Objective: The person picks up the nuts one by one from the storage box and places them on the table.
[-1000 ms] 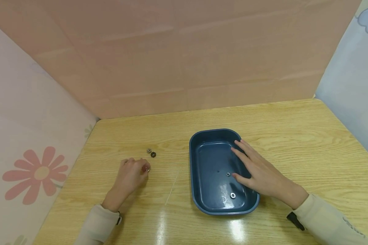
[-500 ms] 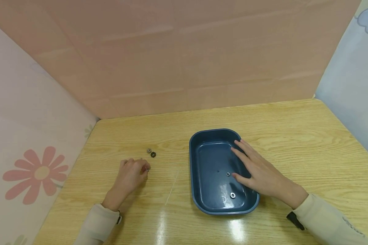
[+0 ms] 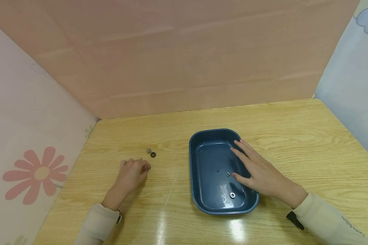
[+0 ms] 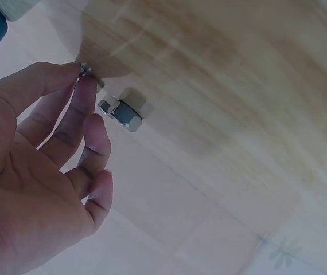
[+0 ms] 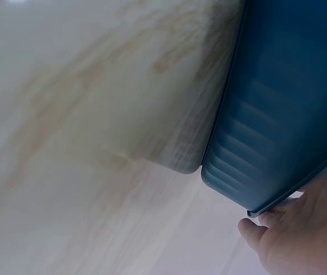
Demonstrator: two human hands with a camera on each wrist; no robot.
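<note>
My left hand (image 3: 130, 175) is low over the table left of the tray, pinching a small shiny metal nut (image 4: 85, 69) between thumb and fingertip. Just beyond it lie a silver nut (image 3: 149, 150) and a darker nut (image 3: 153, 154), side by side. My right hand (image 3: 259, 172) rests across the right rim of a dark blue plastic tray (image 3: 207, 163), fingers extended over the inside. Inside the tray are two small metal pieces, a nut (image 3: 228, 174) near the thumb and a ring-shaped one (image 3: 232, 195) nearer the front.
The wood-grain table (image 3: 279, 126) spreads around the tray. A pinkish-tan backdrop (image 3: 184, 61) rises behind it. Pale panels stand on both sides, the left panel (image 3: 33, 112) with a printed pink flower.
</note>
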